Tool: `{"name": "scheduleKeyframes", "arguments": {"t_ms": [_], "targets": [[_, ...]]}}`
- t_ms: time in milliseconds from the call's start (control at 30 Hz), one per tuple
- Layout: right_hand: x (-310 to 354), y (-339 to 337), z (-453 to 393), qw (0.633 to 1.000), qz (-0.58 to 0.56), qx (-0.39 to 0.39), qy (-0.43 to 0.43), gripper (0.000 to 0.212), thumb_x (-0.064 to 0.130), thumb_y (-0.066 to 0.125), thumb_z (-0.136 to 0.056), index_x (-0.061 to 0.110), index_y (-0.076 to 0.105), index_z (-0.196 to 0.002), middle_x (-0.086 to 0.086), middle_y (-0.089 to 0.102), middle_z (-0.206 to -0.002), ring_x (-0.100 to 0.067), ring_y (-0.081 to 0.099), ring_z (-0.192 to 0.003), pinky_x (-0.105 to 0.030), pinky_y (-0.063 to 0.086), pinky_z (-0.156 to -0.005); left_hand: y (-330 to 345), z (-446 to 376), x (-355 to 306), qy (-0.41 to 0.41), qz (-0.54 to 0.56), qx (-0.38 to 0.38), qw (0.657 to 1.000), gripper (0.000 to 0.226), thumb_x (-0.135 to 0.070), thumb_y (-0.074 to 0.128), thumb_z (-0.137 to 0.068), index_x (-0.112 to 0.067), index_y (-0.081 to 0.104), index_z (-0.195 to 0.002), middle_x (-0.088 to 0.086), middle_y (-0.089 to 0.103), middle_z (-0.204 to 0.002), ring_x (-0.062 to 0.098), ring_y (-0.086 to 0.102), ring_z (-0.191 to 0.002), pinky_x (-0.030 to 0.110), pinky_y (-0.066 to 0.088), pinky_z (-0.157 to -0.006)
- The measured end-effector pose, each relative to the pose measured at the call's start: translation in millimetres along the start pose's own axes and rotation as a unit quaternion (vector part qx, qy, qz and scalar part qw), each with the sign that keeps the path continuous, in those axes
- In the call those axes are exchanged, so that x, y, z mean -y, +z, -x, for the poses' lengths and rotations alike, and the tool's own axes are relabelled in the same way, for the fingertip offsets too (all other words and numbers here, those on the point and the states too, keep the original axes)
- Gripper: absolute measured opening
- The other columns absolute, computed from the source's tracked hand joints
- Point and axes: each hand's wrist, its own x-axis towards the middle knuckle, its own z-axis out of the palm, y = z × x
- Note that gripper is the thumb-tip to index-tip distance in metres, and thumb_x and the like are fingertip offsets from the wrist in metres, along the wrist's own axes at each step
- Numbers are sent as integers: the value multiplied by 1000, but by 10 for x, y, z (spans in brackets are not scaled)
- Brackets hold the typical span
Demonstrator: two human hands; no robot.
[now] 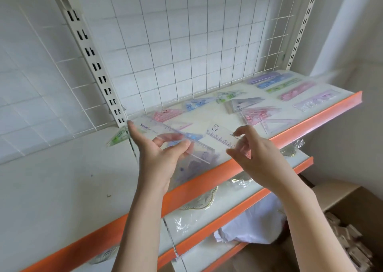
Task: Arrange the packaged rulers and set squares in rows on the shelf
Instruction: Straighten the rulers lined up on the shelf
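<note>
— What are we holding?

— In our left hand we grip a clear packet of rulers and set squares, thumb in front and fingers curled behind it; our right hand pinches one clear ruler by its near end between thumb and fingertips; both sit just above the front of the top shelf.

— And what do we count on that shelf?

— Five long ruler packs in a row at the right end: purple, blue, green, pink and pale lilac; along the wire grid at the back, three triangular set-square packs: pink, blue, green; nearer the front we see a grey-lilac triangle, a pink one and a clear one; the blur keeps us from counting finer.

— Anything beyond?

— One green triangular pack lies on the neighbouring shelf to the left; two lower shelves with orange edges carry glass plates and crumpled clear wrap; one open cardboard box stands at the lower right.
</note>
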Motion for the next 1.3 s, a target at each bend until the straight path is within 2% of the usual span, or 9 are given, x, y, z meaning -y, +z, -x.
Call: {"name": "scheduleKeyframes", "arguments": {"t_ms": [100,233,367,500,633,800,933,1100,1300], "targets": [[-76,-54,-171,1000,28,-6,-7,31,31,64,-86,21,50,-112,15,53,-86,-12,54,-87,-31,40,-76,68,-218,36,6,25,-13,1000,106,14,61,-80,-41,-3,-143,12,56,-76,27,64,-64,36,58,-69],[-205,-100,-332,999,38,-27,12,33,30,64,-86,21,53,-115,13,52,-92,-17,55,-97,-35,45,-81,135,-437,68,-16,39,-8,999,50,-1,52,-92,-30,32,-127,9,61,-69,23,65,-60,27,55,-57],[-339,-98,-481,999,39,-26,23,33,32,65,-85,23,54,-115,16,51,-92,-16,55,-98,-37,44,-85,190,-585,126,8,-4,-46,999,28,-4,54,-90,-27,43,-101,8,68,-72,15,61,-56,20,48,-53],[-506,-165,-671,998,43,-38,14,34,30,67,-83,22,57,-115,14,53,-94,-17,57,-99,-43,45,-90,297,-753,173,-2,29,-62,998,32,4,60,-85,-20,44,-98,17,57,-95,16,62,-53,21,53,-58],[-783,-337,-930,998,54,-44,-2,35,26,69,-83,19,59,-115,8,57,-98,-19,57,-100,-44,45,-89,502,-899,273,-5,-15,-21,1000,77,12,61,-81,-24,29,-141,12,54,-91,19,63,-72,28,58,-71],[-1307,-547,-1395,993,111,-32,-20,37,27,66,-85,21,57,-120,6,62,-108,-21,53,-106,-34,30,-91,980,-1008,373,-9,-28,-35,999,42,12,62,-80,-19,57,-107,7,54,-73,11,64,-62,25,58,-67],[-1717,-740,-1846,987,153,-2,-44,39,27,64,-86,24,55,-124,8,63,-117,-20,49,-118,-34,26,-96,1290,-1126,483,-13,-25,-105,994,19,1,59,-87,-16,54,-81,0,65,-58,9,63,-52,17,54,-55],[-2091,-936,-2463,982,160,60,-76,43,19,64,-85,22,56,-127,-1,60,-126,-25,49,-122,-39,34,-102,1660,-1246,638,-9,2,-134,991,22,5,46,-94,-12,60,-95,9,60,-79,4,64,-55,15,55,-62],[-2425,-1023,-3194,976,161,122,-83,45,10,62,-84,22,58,-126,-7,58,-123,-25,51,-116,-31,39,-94,2012,-1388,809,-12,-36,-123,992,40,1,74,-70,-13,63,-104,3,64,-88,15,62,-87,31,46,-96]]}}
